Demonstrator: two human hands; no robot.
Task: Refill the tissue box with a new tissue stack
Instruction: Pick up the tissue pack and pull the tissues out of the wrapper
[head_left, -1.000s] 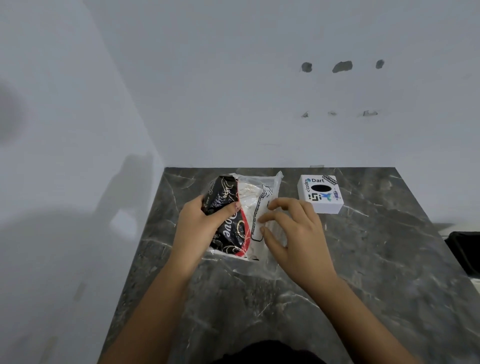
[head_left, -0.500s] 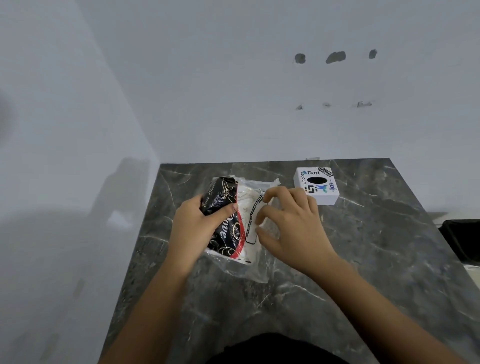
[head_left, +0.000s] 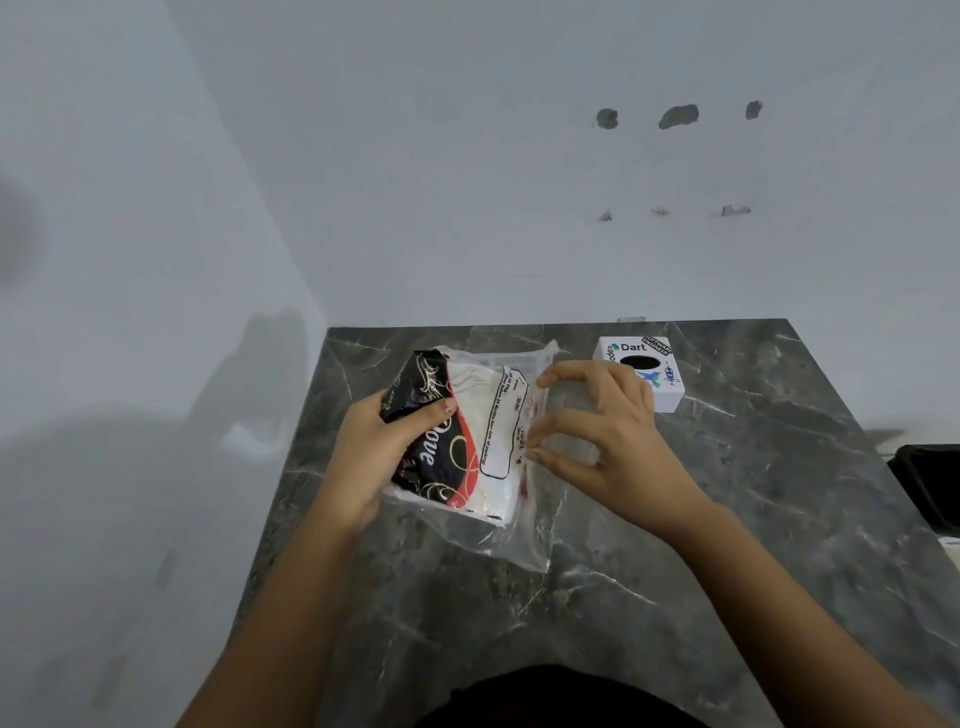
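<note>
Two bare hands work on one tissue pack (head_left: 467, 441) near the far left corner of a dark marbled table (head_left: 675, 597). The pack is wrapped in plastic printed black, red and white, with a clear, loose end that spreads toward the right and toward the near edge. The left hand (head_left: 374, 457) grips the black-printed left end, thumb pressed on top and the other fingers hidden beneath, so it is clamped on the pack. The right hand (head_left: 608, 436) is arched over the clear plastic, its fingertips (head_left: 543, 382) spread apart and touching the film along the pack's right side; whether any film is pinched between thumb and fingers cannot be told. A small white tissue box (head_left: 662, 384) stands near the far edge, just right of the pack and partly hidden by the right hand; its top bears a dark oval opening and printed stickers. At the right edge of the table a black object (head_left: 930, 483) is partly in view. A pale wall (head_left: 467, 182) with several small holes rises behind the far edge.
</note>
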